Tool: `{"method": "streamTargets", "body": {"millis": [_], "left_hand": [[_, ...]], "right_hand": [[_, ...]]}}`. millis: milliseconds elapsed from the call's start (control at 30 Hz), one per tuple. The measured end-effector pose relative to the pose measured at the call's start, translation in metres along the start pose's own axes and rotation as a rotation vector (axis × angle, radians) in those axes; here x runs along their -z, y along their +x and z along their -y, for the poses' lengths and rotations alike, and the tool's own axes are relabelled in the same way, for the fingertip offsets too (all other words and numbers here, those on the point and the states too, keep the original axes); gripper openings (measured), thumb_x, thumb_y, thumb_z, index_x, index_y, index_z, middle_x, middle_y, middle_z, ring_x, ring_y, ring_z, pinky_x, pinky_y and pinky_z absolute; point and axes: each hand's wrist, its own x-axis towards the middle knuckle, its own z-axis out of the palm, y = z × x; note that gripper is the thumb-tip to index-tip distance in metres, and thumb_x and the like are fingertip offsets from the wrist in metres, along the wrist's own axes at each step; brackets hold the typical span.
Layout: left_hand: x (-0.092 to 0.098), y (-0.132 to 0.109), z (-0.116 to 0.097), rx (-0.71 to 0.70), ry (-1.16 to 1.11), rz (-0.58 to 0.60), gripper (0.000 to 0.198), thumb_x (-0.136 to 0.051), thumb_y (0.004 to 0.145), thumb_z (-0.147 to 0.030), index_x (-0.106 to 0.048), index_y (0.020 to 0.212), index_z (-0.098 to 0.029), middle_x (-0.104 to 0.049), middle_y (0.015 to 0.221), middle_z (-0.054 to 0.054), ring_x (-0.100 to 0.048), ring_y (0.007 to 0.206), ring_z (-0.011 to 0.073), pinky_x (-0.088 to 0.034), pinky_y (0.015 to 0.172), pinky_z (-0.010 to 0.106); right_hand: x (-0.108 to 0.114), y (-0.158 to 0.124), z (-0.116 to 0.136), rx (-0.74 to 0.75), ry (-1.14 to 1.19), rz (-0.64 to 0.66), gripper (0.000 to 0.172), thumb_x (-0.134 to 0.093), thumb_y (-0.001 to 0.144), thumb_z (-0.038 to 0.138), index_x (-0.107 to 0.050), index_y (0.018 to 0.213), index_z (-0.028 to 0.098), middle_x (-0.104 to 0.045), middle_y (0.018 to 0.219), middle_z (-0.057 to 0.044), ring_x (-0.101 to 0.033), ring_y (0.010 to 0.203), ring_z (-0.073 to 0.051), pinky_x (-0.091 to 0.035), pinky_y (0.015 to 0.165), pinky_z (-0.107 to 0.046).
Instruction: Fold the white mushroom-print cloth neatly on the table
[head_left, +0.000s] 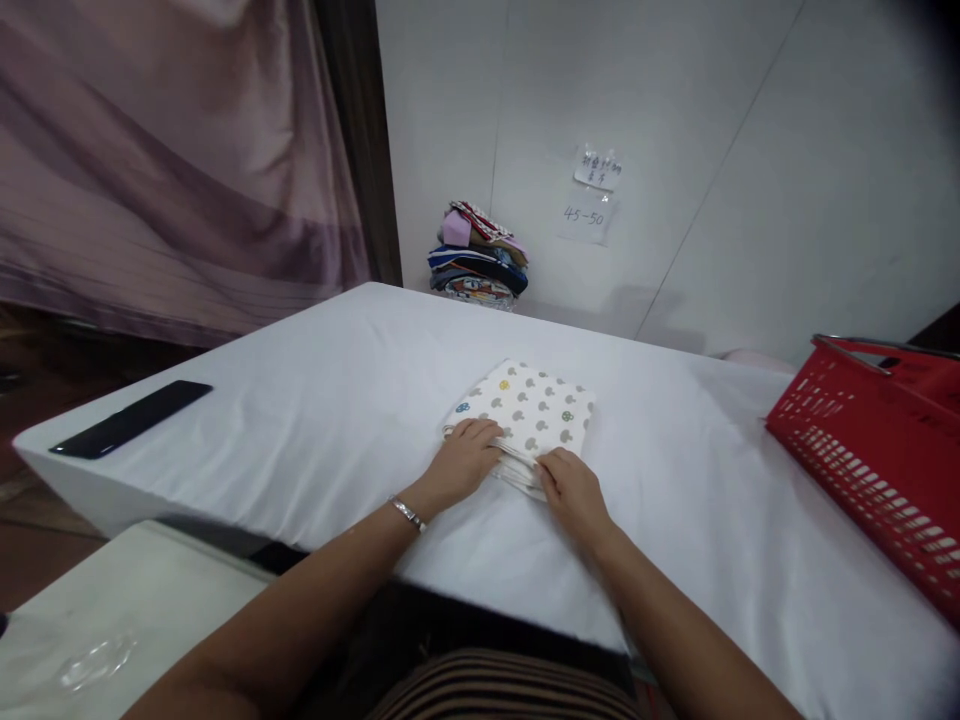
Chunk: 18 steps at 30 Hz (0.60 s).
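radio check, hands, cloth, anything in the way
Left hand and right hand on near edge of folded cloth. Cloth on white-covered table, printed face up. Red basket off right, apart from hands, not in the way.

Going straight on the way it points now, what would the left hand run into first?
The left hand would most likely meet the folded printed cloth first, since it is touching it now. Whether it would slide over the top or push into the folds is hard to judge from this single view.
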Motion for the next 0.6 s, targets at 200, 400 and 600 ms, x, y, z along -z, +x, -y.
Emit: {"method": "streamTargets", "body": {"millis": [200, 400, 600], "left_hand": [[-0.004, -0.006, 0.000, -0.012, 0.022, -0.027, 0.027, -0.036, 0.086, -0.006, -0.060, 0.084, -0.017, -0.055, 0.116, 0.007, -0.039, 0.120, 0.0216, -0.035, 0.097, 0.044], [-0.002, -0.013, -0.003, 0.033, -0.050, -0.031, 0.024, -0.036, 0.085, -0.006, -0.057, 0.082, -0.017, -0.057, 0.107, 0.007, -0.046, 0.109, 0.0208, -0.036, 0.094, 0.043], [-0.001, -0.010, -0.002, 0.058, -0.112, -0.037, 0.021, -0.036, 0.086, -0.007, -0.054, 0.084, -0.018, -0.059, 0.099, 0.005, -0.050, 0.097, 0.0173, -0.035, 0.093, 0.040]], "right_hand": [[-0.003, -0.002, 0.002, 0.042, -0.028, -0.037, 0.021, -0.040, 0.090, 0.019, -0.058, 0.100, 0.020, -0.060, 0.089, -0.006, -0.054, 0.083, -0.017, -0.043, 0.072, -0.029], [-0.005, -0.004, 0.008, 0.134, -0.098, 0.013, 0.025, -0.043, 0.086, 0.012, -0.057, 0.105, 0.018, -0.060, 0.098, -0.008, -0.051, 0.088, -0.020, -0.041, 0.074, -0.032], [-0.008, 0.002, 0.013, 0.105, -0.135, 0.052, 0.019, -0.046, 0.088, 0.022, -0.058, 0.102, 0.018, -0.060, 0.094, -0.008, -0.050, 0.084, -0.020, -0.040, 0.072, -0.032]]}}
